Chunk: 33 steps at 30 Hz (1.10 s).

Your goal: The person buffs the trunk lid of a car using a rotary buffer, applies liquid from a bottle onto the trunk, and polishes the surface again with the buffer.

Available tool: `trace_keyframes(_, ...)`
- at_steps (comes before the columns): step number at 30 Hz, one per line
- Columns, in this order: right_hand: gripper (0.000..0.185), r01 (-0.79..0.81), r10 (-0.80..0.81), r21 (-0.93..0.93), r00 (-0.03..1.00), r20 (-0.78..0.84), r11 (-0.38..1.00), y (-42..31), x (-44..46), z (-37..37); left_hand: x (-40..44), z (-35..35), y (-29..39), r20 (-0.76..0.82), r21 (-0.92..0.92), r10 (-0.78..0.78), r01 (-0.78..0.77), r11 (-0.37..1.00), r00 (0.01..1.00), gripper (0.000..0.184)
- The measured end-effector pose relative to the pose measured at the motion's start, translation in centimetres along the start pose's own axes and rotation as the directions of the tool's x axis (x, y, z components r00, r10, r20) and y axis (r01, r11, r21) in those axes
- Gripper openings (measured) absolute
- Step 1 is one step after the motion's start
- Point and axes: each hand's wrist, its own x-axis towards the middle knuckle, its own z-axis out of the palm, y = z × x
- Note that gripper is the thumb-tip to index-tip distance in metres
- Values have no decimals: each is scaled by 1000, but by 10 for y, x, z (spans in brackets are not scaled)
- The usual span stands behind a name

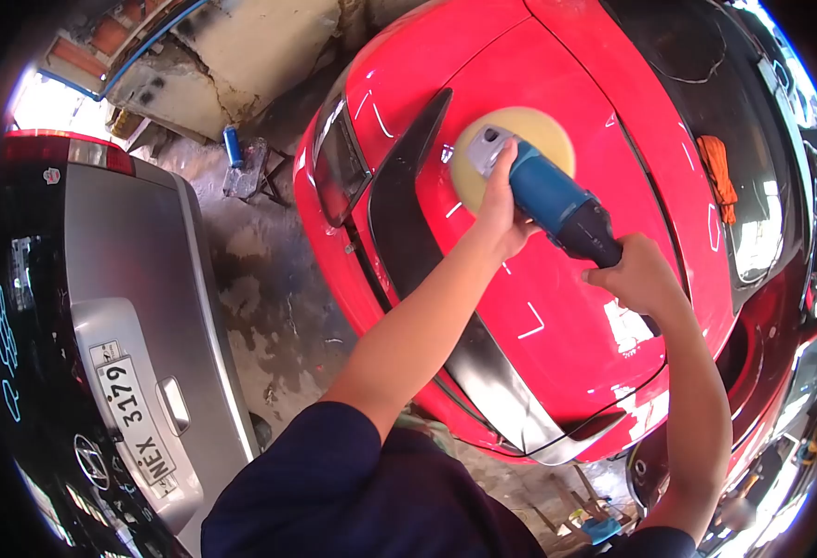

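Note:
A blue-green power polisher (550, 193) with a round yellow pad (469, 177) rests on the red car hood (529, 84). The pad's edge looks smeared, and its middle is hidden under the tool. My left hand (505, 206) is closed around the front of the polisher, next to its silver head. Farther back, my right hand (643, 275) grips the black rear handle (590, 237). A thin black cord (604, 416) trails over the hood's lower part. Black trim (401, 200) runs along the front of the red car.
An orange cloth (717, 177) lies at the windshield's base. To the left stands a grey car (134, 237), across a stained concrete floor (283, 307). A blue can (233, 146) sits on a small stand (255, 172) near the wall. At the bottom is a wooden stool (595, 502).

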Motion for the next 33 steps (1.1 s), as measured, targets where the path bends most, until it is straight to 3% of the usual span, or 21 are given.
trace_keyframes(4, 43, -13, 14, -42, 1000, 13, 999, -9, -1, -6, 4, 3, -5, -32, -171, 67, -72, 983, 997, 69)
trace_keyframes(8, 38, 36, -19, -104, 987, 158, 994, -19, -7, -6, -26, -16, -14, -84, -217, 71, -88, 972, 994, 64)
trace_keyframes(12, 47, 24, 10, -156, 977, 211, 987, -35, -7, -4, -49, -11, -4, -196, -281, 43, -98, 955, 980, 59)
trace_keyframes(18, 46, -10, 25, -92, 986, 163, 996, -60, 17, -20, 2, -24, 20, -91, -230, 71, -90, 969, 993, 65)
trace_keyframes(22, 46, -28, 35, -103, 997, 69, 994, -73, 38, -37, 32, 5, 52, -105, -220, 48, -71, 973, 993, 67)
trace_keyframes(26, 45, -30, 32, -49, 998, 46, 998, -82, 56, -47, 64, 18, 73, -9, -182, 77, -78, 980, 997, 69)
trace_keyframes(33, 43, -44, 58, -89, 985, 163, 995, -89, 36, -49, 36, 1, 51, -143, -225, 26, -58, 973, 989, 65)
